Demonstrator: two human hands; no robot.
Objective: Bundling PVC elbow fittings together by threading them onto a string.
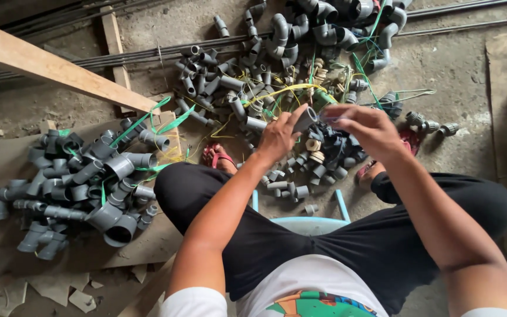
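My left hand grips a short grey plastic pipe fitting, its open end turned up toward me. My right hand is just to the right of it, fingers pinched on something small near the fitting's mouth; what it pinches is too small to tell. Both hands hover over a scatter of small grey fittings on the floor between my feet. I sit on a light blue stool, knees apart in black trousers.
A heap of larger grey elbows and tees lies on a board at left. More fittings with green and yellow ties spread ahead. A wooden plank crosses upper left. Metal rods run along the top.
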